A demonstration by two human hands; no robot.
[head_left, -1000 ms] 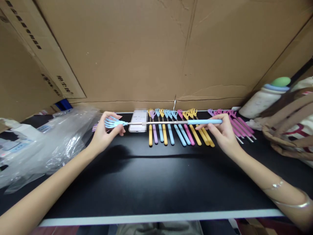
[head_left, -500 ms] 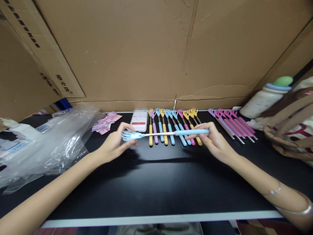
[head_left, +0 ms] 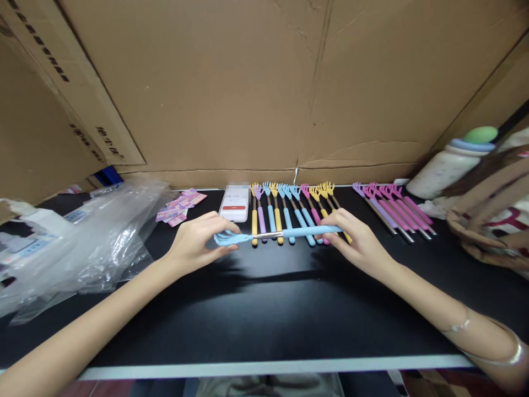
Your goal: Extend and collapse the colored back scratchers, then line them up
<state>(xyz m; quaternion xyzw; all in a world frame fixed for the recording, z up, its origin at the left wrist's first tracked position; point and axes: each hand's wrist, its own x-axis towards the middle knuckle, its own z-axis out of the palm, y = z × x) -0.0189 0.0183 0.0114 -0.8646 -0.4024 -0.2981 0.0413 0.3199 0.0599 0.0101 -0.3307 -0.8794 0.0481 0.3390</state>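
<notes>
I hold a blue telescopic back scratcher [head_left: 281, 234] level above the black table [head_left: 256, 309]. My left hand [head_left: 198, 242] pinches its claw end. My right hand [head_left: 355, 240] grips its blue handle. The metal shaft between them is short. Just behind it, several yellow, purple, blue and pink back scratchers [head_left: 289, 212] lie in a row, claws toward the cardboard wall.
A phone [head_left: 235, 205] lies left of the row, with small pink labels [head_left: 179, 207] further left. Crumpled clear plastic bags [head_left: 78, 237] fill the left side. A second group of pink and purple scratchers [head_left: 392, 207], a white bottle [head_left: 448, 165] and a bag [head_left: 491, 215] sit at right.
My two hands have come together, pushing the blue scratcher's shaft in from long to short. The scratcher has also come lower and nearer to me.
</notes>
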